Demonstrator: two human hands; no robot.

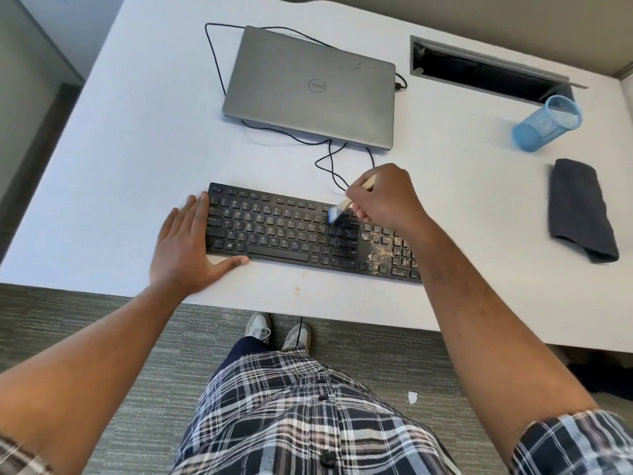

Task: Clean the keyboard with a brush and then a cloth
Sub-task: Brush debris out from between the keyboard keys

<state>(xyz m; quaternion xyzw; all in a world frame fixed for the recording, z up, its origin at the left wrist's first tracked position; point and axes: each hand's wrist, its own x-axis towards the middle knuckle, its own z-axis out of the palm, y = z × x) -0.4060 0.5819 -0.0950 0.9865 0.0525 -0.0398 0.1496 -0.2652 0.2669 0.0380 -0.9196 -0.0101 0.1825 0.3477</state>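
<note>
Head view: the right hand (pixel 383 197) has its fingers curled round a wooden brush (pixel 346 204), bristles on the black keyboard (pixel 274 231) near its crumb-strewn right end. The left hand (pixel 186 246) lies flat, bracing the keyboard's left edge. A folded dark cloth (pixel 579 210) lies well apart at right.

An office; a white worktop (pixel 137 149) carries a closed grey Dell laptop (pixel 310 85), a black wired keyboard (pixel 274 231) and a blue mesh pen cup (pixel 546 123); a cable-access hatch (pixel 486 72) is set into it; grey striped carpet tile (pixel 102 320) covers the floor
</note>
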